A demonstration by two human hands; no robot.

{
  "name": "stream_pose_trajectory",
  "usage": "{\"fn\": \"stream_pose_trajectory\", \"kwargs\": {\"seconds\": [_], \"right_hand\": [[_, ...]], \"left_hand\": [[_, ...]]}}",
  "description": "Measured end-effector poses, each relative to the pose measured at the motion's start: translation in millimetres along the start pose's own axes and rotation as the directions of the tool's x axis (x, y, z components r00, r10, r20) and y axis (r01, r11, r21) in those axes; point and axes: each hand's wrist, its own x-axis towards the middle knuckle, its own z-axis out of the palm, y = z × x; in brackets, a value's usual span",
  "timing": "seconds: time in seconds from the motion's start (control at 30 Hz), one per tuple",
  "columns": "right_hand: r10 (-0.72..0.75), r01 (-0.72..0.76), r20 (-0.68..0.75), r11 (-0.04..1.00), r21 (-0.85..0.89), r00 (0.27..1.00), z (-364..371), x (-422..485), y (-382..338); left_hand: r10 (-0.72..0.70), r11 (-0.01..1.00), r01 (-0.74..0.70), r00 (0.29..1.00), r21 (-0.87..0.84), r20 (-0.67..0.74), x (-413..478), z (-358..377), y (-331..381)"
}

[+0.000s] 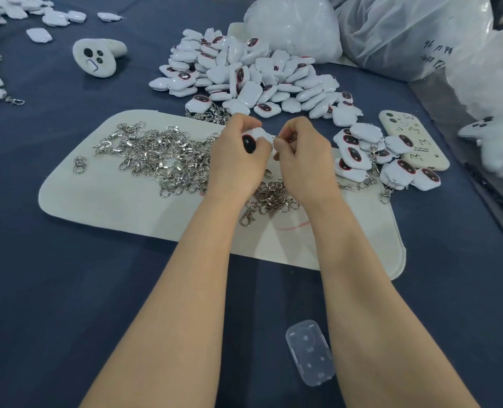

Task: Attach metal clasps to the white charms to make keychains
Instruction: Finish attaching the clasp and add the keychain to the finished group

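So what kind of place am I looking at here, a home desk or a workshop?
Most likely a small assembly workbench, not a home desk: a heap of identical white charms, a loose pile of metal clasps on a pale felt mat, and bulk plastic bags behind.

- Slim, bare left forearm [191, 275]: uncovered skin all the way from the 7 o'clock corner of the view up to the wrist.
- Slim, bare right forearm [362, 284]: likewise uncovered, entering from 5 o'clock.
- Bare left hand [238, 163] and bare right hand [303, 163]: ungloved, just toward 12 o'clock of centre.
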Motion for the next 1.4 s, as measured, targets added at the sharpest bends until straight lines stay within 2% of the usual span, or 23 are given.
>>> {"fn": "stream_pose_trajectory", "kwargs": {"seconds": [0.43,0.8,1.1,1.4], "right_hand": [[0.081,-0.082,0.018,0.987,0.138,0.997,-0.3,-1.1,0.2],[0.107,-0.107,0.006,0.987,0.123,0.994,-0.3,-3.1,-1.9],[0.067,-0.070,0.036,0.994,0.088,0.997,0.0,-4.4,-4.2],[-0.023,0.022,0.094,1.000,0.018,0.995,-1.2,-6.4,-5.9]], "left_hand": [[0.016,0.999,-0.015,1.000,0.051,-0.002,0.5,2.4,-5.2],[0.002,1.000,-0.002,1.000,0.004,0.006,-0.3,3.5,-2.0],[-0.034,0.999,0.034,0.999,0.008,0.004,1.6,4.1,-5.6],[-0.143,0.979,0.145,0.989,-0.141,0.023,3.6,3.8,-8.7]]}}
